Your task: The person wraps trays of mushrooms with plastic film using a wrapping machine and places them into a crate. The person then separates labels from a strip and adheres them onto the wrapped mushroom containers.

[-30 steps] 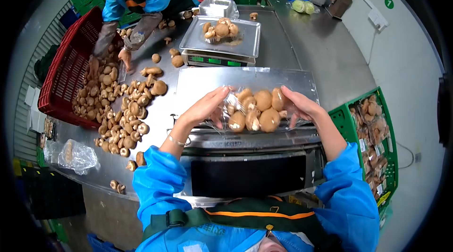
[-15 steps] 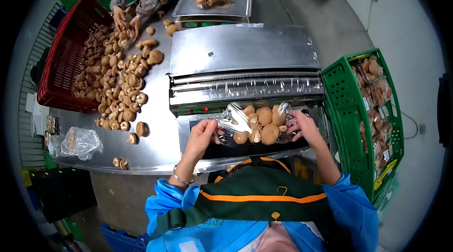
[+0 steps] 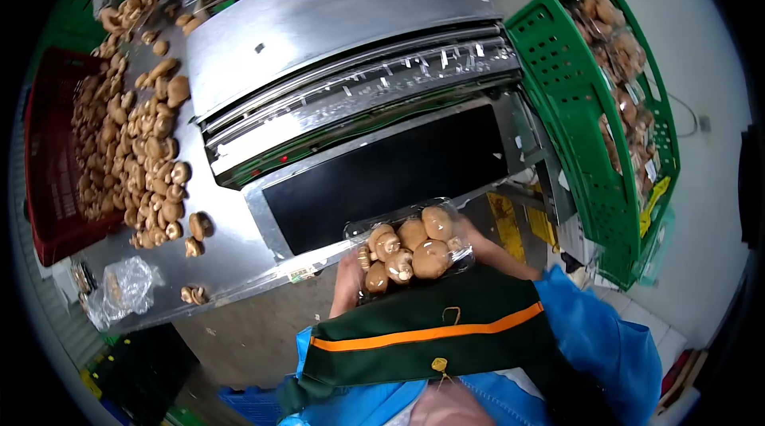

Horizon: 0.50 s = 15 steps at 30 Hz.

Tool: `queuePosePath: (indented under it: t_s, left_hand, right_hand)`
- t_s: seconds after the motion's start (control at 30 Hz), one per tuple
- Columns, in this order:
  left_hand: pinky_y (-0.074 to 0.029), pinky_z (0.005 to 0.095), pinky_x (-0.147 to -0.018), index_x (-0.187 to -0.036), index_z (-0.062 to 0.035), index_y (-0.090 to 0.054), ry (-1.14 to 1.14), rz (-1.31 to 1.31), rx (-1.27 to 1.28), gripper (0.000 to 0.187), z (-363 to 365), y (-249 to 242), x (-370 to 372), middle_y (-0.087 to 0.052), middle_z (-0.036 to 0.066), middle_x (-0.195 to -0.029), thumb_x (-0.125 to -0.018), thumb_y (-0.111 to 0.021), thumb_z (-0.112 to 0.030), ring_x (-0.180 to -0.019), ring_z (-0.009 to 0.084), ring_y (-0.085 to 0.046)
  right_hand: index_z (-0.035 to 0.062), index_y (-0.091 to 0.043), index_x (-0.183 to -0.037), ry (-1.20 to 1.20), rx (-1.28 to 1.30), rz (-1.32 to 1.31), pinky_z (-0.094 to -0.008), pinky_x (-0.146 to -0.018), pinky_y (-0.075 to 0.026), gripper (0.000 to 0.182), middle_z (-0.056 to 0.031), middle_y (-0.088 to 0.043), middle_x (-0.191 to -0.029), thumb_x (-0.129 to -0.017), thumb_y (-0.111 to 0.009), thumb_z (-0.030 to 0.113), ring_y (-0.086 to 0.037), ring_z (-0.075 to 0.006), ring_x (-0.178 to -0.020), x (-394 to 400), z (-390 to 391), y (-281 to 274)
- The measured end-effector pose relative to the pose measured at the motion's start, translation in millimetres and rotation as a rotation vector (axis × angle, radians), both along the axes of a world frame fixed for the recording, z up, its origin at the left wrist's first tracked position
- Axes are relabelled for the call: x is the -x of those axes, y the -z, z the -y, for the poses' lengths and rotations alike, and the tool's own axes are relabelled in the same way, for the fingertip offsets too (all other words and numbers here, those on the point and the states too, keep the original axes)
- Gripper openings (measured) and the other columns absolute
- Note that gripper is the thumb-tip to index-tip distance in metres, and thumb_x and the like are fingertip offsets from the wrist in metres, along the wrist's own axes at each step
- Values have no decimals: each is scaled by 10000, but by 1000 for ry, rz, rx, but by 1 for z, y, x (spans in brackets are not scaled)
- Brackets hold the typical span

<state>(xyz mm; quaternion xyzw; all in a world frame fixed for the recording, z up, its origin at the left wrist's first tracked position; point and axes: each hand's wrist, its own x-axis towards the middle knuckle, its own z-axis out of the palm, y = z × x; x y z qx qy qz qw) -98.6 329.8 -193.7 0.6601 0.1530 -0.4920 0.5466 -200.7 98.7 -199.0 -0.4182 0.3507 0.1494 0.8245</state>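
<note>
Left hand (image 3: 348, 279) and right hand (image 3: 488, 251) grip a wrapped mushroom pack (image 3: 431, 259); finished packs (image 3: 626, 54) line a green crate (image 3: 561, 83), loose mushrooms (image 3: 147, 147) unpacked

OK so my count: one red crate (image 3: 48, 179), one green crate (image 3: 580, 107) on the right, its packs (image 3: 625, 51) too overlapped to tally. One clear tray (image 3: 410, 247) with at least seven mushrooms (image 3: 431, 259) showing, two hands on it: one left hand (image 3: 348, 281), one right hand (image 3: 484, 247). Loose pile (image 3: 139, 163) on the counter (image 3: 223, 223)? Dozens, can't get an exact number. One crumpled plastic bag (image 3: 129, 286), one black pad (image 3: 382, 175).
</note>
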Motion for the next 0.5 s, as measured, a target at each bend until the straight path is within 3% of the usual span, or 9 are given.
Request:
queuePosePath:
  t_s: [0.03,0.1,0.17,0.27,0.3,0.33,0.37,0.43,0.5]
  left_hand:
    - [-463,296,-633,-994,-46,-561,-50,-111,261,322,1,18,0,-582,57,-842,-903,-412,-316,-726,154,-534]
    - [-463,292,-653,-1026,-45,-534,-238,-488,589,300,8,2,-8,-563,56,-890,-902,-426,-296,-770,151,-528]
    - [-462,288,-672,-1059,-44,-507,-216,-639,761,287,34,-29,-23,-544,55,-938,-901,-441,-275,-814,148,-523]
    - [-461,282,-701,-1107,-43,-467,-62,-710,913,290,92,-81,-38,-515,54,-1010,-898,-463,-244,-880,143,-515]
    - [-461,280,-711,-1123,-43,-454,13,-683,943,296,114,-100,-43,-505,54,-1035,-898,-470,-233,-903,141,-512]
    - [-461,278,-721,-1140,-42,-440,94,-634,961,305,136,-120,-47,-496,54,-1059,-897,-477,-223,-925,139,-509]
    - [-460,276,-731,-1156,-42,-427,197,-535,963,316,159,-138,-50,-486,53,-1083,-896,-484,-212,-947,138,-507]
    - [-460,272,-750,-1188,-41,-400,459,-222,913,344,200,-166,-57,-467,53,-1131,-895,-499,-192,-991,134,-501]
    - [-431,293,-820,-1183,-32,-414,801,251,835,337,228,-169,-66,-456,46,-1142,-886,-525,-148,-1029,147,-485]
  right_hand:
    - [-15,-511,-1122,-101,-356,40,-281,-715,-512,310,-110,-590,-1007,-860,-534,148,-603,-172,-832,-6,2,20]
    - [-1,-444,-1183,-312,-96,133,-290,-790,-459,377,-104,-539,-1088,-854,-539,158,-547,-174,-927,-12,0,-7]
    - [14,-377,-1243,-367,-40,208,-299,-865,-405,455,-98,-488,-1170,-848,-544,167,-492,-176,-1023,-16,10,-40]
    - [35,-277,-1333,-47,-352,184,-313,-977,-324,583,-89,-412,-1291,-840,-552,180,-409,-179,-1166,5,38,-109]
    - [43,-244,-1363,88,-410,190,-318,-1015,-297,627,-86,-386,-1332,-837,-554,185,-381,-180,-1213,13,48,-132]
    - [53,-215,-1379,45,-399,415,-327,-1033,-265,724,-79,-366,-1349,-794,-633,137,-351,-183,-1236,30,58,-136]
    - [47,-285,-1342,-42,163,292,-351,-993,-330,761,-97,-427,-1284,-697,-690,26,-415,-190,-1180,38,79,-127]
    - [23,-404,-1228,545,-125,788,-361,-811,-476,537,-100,-518,-1144,-740,-627,49,-535,-187,-1023,38,109,-151]
    - [32,-397,-1247,899,184,638,-395,-869,-461,489,-128,-513,-1166,-852,-466,311,-529,-246,-1051,69,181,-175]
